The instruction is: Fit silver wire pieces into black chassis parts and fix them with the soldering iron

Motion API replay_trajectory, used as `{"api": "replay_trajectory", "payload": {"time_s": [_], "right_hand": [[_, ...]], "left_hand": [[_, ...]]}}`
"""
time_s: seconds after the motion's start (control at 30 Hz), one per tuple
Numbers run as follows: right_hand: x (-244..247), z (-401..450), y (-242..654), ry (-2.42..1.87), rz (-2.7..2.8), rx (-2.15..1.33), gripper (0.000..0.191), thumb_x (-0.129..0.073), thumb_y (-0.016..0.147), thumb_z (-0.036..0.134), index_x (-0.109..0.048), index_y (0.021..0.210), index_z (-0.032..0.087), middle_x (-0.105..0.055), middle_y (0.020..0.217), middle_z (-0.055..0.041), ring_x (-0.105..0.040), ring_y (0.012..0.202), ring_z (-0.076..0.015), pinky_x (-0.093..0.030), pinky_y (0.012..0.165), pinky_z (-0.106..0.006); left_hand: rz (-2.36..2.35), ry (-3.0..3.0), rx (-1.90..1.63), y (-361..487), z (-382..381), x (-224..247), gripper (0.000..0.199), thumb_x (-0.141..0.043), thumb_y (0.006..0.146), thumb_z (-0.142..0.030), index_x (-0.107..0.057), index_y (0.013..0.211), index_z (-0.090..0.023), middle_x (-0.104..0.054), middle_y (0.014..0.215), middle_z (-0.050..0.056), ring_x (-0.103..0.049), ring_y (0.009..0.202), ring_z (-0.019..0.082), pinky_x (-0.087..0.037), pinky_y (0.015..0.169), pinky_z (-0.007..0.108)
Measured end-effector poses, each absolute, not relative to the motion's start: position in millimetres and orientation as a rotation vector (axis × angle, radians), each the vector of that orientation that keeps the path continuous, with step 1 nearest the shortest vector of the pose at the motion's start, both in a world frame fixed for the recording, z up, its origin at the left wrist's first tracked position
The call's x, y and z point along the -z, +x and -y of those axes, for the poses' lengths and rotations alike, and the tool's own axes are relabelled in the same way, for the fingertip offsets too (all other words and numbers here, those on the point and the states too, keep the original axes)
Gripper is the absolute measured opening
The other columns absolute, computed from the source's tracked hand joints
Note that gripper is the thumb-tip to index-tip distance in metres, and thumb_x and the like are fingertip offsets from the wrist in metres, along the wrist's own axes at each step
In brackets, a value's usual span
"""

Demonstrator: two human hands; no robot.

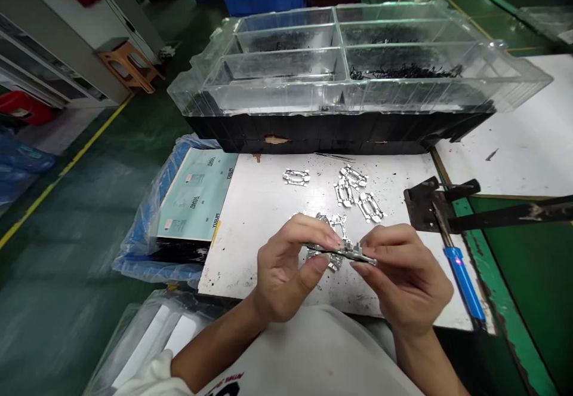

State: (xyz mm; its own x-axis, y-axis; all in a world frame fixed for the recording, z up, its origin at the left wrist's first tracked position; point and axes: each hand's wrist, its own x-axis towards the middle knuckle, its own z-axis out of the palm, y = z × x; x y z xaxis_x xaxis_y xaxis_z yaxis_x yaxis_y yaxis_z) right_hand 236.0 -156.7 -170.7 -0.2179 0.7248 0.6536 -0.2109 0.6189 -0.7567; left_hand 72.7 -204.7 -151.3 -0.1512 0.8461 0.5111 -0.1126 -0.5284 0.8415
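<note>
Between my two hands I hold a small silvery metal bracket (353, 254), seen nearly edge-on, with a dark strip along its left part. My left hand (290, 264) pinches its left end between thumb and fingers. At the other end, the thumb and fingers of my right hand (403, 276) are closed on the same bracket. Just behind and below the hands lies a small heap of similar metal frames (339, 224), partly covered by my fingers. Beyond it are a lone metal frame (296, 177) and a loose group of frames (353, 192) on the white tabletop (259, 211).
A clear divided tray (344, 94) with black bits stands on a black tray (335, 133) at the back. A blue-handled tool (465, 282), possibly a soldering iron, rests on a dark metal stand (421, 205) at right. A blue crate (147, 205) with printed sheets (194, 193) is at left.
</note>
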Motion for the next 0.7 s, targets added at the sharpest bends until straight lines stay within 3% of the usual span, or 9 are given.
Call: {"api": "replay_trajectory", "payload": {"time_s": [0.7], "right_hand": [[168, 165, 234, -0.481, 1.691, -0.840, 0.041, -0.072, 0.079, -0.005, -0.068, 0.112, 0.019, -0.062, 0.094, -0.0062, -0.062, 0.075, -0.0177, -0.052, 0.056, -0.032]], "left_hand": [[-0.853, 1.019, -1.872, 87, 211, 153, 0.012, -0.059, 0.095, -0.016, -0.070, 0.099, -0.018, -0.060, 0.091, 0.006, -0.063, 0.087, 0.019, -0.055, 0.088, 0.040]]}}
